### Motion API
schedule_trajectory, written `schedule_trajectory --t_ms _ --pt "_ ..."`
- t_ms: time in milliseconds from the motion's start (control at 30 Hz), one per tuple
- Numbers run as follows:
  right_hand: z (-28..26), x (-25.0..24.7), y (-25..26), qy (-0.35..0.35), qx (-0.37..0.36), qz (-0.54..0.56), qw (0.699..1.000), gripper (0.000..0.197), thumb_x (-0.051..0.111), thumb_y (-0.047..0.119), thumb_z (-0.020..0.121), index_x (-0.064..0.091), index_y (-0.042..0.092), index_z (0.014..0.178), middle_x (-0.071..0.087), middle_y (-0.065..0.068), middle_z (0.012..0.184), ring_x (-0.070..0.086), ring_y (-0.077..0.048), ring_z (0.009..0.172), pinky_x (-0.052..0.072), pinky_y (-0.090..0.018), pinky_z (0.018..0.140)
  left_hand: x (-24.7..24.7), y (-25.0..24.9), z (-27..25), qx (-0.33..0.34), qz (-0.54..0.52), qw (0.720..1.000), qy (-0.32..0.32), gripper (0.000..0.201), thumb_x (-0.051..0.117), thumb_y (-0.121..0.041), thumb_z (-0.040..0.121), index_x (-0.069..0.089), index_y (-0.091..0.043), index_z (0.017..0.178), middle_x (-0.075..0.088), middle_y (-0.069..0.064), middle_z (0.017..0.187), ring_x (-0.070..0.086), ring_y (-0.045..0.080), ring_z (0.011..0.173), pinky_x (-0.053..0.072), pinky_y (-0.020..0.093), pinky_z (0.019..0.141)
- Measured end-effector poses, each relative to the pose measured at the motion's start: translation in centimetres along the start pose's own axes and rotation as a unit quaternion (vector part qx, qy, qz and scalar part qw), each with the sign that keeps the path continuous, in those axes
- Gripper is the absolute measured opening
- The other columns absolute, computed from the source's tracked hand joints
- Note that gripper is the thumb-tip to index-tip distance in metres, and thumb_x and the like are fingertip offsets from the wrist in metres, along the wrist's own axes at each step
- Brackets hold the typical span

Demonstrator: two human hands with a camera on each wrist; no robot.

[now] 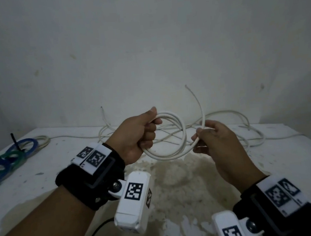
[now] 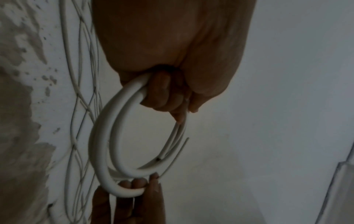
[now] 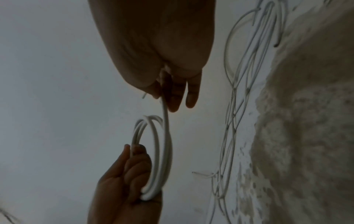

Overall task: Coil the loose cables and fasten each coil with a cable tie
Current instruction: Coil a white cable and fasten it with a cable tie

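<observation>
My left hand [image 1: 137, 138] has its fingers curled tight round a white cable coil [image 1: 174, 152], held above the table [image 1: 43, 176]. My right hand [image 1: 215, 141] pinches the cable's free end [image 1: 201, 113] beside it. Behind lie loose white cables [image 1: 245, 127]; far left, blue and green tied coils [image 1: 13, 156].

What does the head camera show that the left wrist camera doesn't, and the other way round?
Only the head view shows the blue and green coiled cables with black cable ties at the table's left edge, and the white cable's free end rising above the right hand.

Only the left wrist view shows the left hand's fingertips curled inside the loop.

Both show the left hand gripping the white coiled cable and loose white cables behind.
</observation>
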State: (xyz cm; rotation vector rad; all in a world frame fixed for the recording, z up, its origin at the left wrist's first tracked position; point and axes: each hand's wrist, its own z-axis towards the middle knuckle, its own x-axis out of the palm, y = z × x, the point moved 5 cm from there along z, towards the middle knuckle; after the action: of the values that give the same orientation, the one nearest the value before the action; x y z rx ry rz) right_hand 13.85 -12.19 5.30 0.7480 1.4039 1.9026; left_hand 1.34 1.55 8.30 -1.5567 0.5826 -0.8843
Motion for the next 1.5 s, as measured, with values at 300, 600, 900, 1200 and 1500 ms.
schedule_trajectory --t_ms 300,600,900,1200,1500 --pt "0.2 0.8 1.4 0.048 -0.033 -0.073 0.996 0.018 0.062 0.016 0.089 0.075 0.029 0.086 0.074 0.006 0.092 0.068 -0.019 0.092 0.055 -0.04 0.087 1.2 1.0 -0.3 -0.004 0.105 0.993 0.053 0.036 0.049 -0.036 0.096 0.06 -0.006 0.079 0.03 -0.011 0.047 0.021 0.004 0.039 0.016 0.015 0.035" --pt "-0.8 2.5 1.3 0.148 0.028 0.026 0.988 0.039 0.039 0.001 0.097 0.059 0.031 0.113 0.072 -0.006 0.086 0.064 -0.017 0.07 0.051 -0.029 0.06 1.4 0.8 -0.3 0.011 0.126 0.99 0.062 0.034 0.05 -0.033 0.096 0.06 -0.006 0.077 0.027 -0.009 0.048 0.018 0.006 0.039 0.013 0.017 0.037" --pt "-1.4 2.4 1.9 0.127 -0.076 -0.104 0.983 0.027 0.044 0.013 0.098 0.068 0.026 0.096 0.054 0.005 0.065 0.045 -0.015 0.056 0.04 -0.03 0.055 2.2 1.2 -0.4 -0.022 0.063 0.994 0.086 0.042 0.046 -0.044 0.095 0.058 -0.007 0.079 0.042 -0.001 0.053 0.035 0.011 0.043 0.03 0.02 0.04" --pt "-1.3 1.3 1.8 0.058 -0.168 -0.374 0.91 0.028 0.045 0.017 0.097 0.063 0.023 0.118 0.056 0.013 0.073 0.051 0.005 0.068 0.034 -0.003 0.063 2.8 -0.4 -0.5 0.226 0.428 0.875 -0.032 0.035 0.042 -0.031 0.1 0.069 -0.01 0.099 0.069 0.005 0.102 0.061 0.018 0.095 0.044 0.033 0.089" --pt "-2.0 -1.3 1.6 0.013 -0.118 -0.194 0.974 0.028 0.045 0.017 0.098 0.068 0.032 0.103 0.058 0.008 0.069 0.045 -0.005 0.054 0.037 -0.024 0.057 5.2 3.2 0.4 0.092 0.115 0.988 0.054 0.04 0.041 -0.036 0.101 0.063 -0.006 0.084 0.047 -0.003 0.056 0.038 0.009 0.044 0.039 0.022 0.044"
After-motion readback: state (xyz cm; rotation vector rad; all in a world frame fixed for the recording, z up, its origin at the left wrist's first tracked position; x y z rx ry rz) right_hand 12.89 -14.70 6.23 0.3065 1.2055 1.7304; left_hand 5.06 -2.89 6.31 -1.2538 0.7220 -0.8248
